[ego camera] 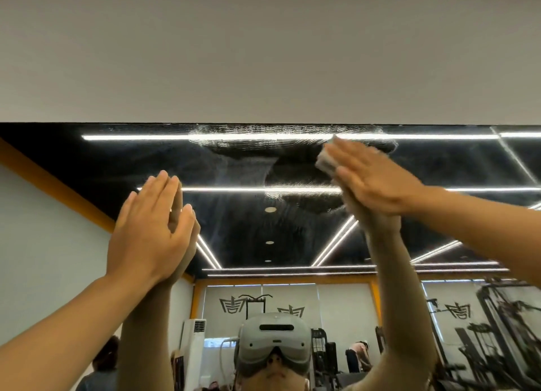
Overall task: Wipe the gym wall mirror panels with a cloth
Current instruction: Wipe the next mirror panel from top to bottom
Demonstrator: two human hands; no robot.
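The wall mirror (248,223) fills the lower two thirds of the head view, its top edge running across under a plain grey wall. My right hand (371,177) lies flat with straight fingers, pressing a folded grey-white cloth (326,161) against the glass near the mirror's top edge. Wet streaks and smears (263,139) spread left of the cloth along the top. My left hand (149,229) rests flat on the glass lower left, fingers straight, holding nothing. Both hands meet their own reflections.
The mirror reflects a black ceiling with light strips, gym machines (497,332) at the right, a white standing air conditioner (191,346), other people low in the room, and me wearing a headset (273,341). A seam between mirror panels (512,153) slants at the upper right.
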